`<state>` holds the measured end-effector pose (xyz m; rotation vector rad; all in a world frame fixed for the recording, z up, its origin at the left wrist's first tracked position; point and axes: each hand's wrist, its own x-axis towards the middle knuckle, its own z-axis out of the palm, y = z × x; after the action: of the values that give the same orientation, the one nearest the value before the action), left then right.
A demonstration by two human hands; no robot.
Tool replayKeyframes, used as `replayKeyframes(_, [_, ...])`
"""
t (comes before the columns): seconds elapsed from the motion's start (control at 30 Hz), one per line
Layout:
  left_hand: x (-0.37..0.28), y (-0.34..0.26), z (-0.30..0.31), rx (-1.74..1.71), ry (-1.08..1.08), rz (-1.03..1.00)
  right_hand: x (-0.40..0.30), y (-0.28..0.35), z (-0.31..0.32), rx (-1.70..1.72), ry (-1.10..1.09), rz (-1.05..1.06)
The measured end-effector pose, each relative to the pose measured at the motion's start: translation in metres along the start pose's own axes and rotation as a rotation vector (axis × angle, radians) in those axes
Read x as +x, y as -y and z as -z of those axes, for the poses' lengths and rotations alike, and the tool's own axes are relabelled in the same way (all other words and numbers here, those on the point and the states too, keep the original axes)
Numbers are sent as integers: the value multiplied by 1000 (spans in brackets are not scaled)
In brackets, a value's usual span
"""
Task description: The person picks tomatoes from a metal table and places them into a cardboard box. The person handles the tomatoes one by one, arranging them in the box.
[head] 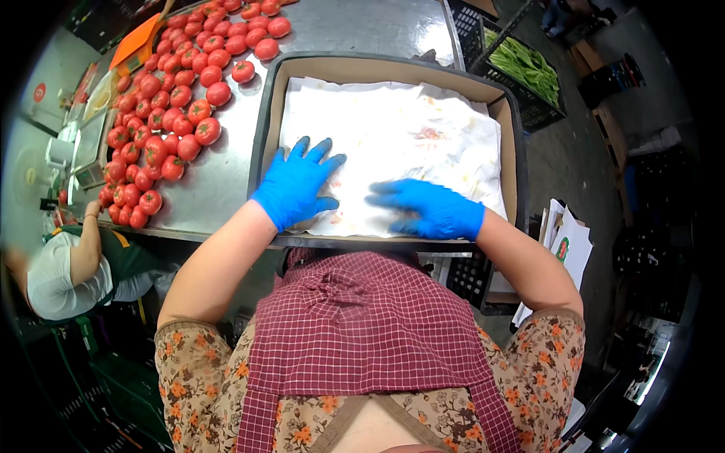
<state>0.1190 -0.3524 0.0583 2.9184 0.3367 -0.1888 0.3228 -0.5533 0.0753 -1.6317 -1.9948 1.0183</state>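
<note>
A black-rimmed crate (521, 170) lined with brown cardboard rests at the edge of a metal table, right in front of me. White paper (374, 124), wrinkled and marked with reddish and yellowish stains, covers its bottom. Both hands wear blue gloves. My left hand (297, 184) lies with fingers spread on the paper's left part, near the crate's left wall. My right hand (433, 209), somewhat blurred, is over the paper's lower middle, fingers pointing left, holding nothing visible. Many red tomatoes (181, 96) lie loose on the table, left of the crate.
The metal table (351, 28) extends beyond the crate. An orange scoop-like container (135, 45) stands behind the tomatoes. A black crate of leafy greens (524, 65) is at the upper right. At the left, another person (68, 272) has a hand by the tomatoes. Papers (572, 243) stand at right.
</note>
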Motion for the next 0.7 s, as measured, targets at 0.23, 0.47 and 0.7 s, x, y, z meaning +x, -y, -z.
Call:
replayKeyframes(0.23, [2, 5, 4, 96, -50, -84, -68, -32, 17, -521, -117, -663])
replayKeyframes(0.47, [-3, 20, 2, -219, -324, -126, -50, -47, 27, -413, -70, -566])
replayKeyframes(0.7, [-59, 80, -2, -684, -1001, 156, 24, 7, 37, -286, -471, -318])
